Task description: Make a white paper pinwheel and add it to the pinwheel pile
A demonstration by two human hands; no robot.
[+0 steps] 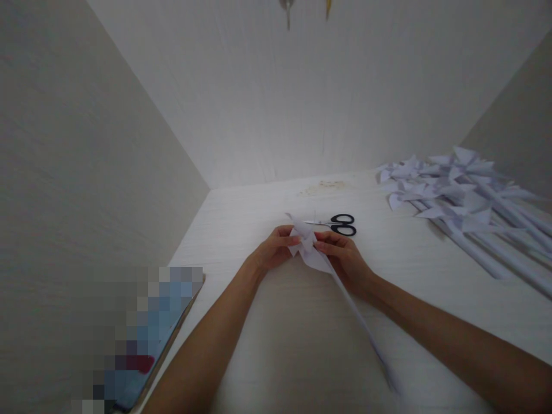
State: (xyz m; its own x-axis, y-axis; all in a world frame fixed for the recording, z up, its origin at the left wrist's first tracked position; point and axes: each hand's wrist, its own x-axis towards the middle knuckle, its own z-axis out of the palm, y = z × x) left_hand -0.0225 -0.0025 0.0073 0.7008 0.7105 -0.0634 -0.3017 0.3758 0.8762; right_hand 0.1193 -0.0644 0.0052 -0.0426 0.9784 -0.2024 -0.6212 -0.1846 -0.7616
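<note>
A white paper pinwheel [308, 246] is held between my two hands over the middle of the table. My left hand [278, 246] pinches its left side between thumb and fingers. On the other side, my right hand [342, 256] grips the pinwheel near its centre, where the stick joins. The thin white stick [356, 313] slants down to the lower right, its far end blurred. Just beyond my hands lie scissors [340, 225] with black handles, their blades pointing left and partly behind the paper.
Several finished-looking white paper pinwheels [459, 210] with rolled paper sticks are piled at the right. A flat item with a pixelated surface [159, 333] lies along the left edge. Pale walls [276, 103] enclose the table [241, 213], which has a brownish stain [328, 187] at the back.
</note>
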